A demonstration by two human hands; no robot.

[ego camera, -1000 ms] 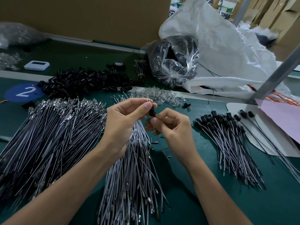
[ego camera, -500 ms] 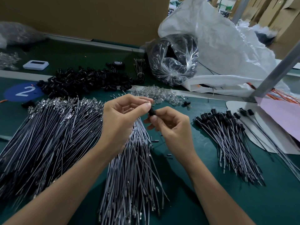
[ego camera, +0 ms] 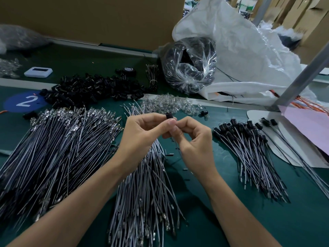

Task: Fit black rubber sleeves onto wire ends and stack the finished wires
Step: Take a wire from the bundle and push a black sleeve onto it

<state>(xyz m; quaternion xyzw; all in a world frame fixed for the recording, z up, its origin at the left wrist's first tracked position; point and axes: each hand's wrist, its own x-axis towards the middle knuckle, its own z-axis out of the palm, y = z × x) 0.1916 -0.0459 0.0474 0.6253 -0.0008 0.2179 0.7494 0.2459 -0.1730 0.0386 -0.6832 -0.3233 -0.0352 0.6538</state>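
The left hand (ego camera: 142, 132) and the right hand (ego camera: 194, 138) are brought together above the middle of the table, with their fingertips touching. The left thumb and forefinger pinch one black rubber sleeve (ego camera: 169, 116), which shows just above the fingertips. The fingers of the right hand are curled and seem to pinch the end of a thin wire (ego camera: 177, 150) that hangs down below the hand. Whether the wire end is already inside the sleeve I cannot tell, because the fingers cover the joint. Under the hands lies a fan of bare wires (ego camera: 147, 184), and to the left lies a much larger heap of bare wires (ego camera: 53, 148) with metal terminals. To the right, well apart from the hands, is the finished stack (ego camera: 249, 148), its black sleeved ends pointing away from the person. Behind the heaps is a pile of loose sleeves (ego camera: 92, 90) and a pile of small clear parts (ego camera: 169, 104). I judge the task is only partly done: the finished stack is much smaller than the two heaps without sleeves, so most of the work is left.
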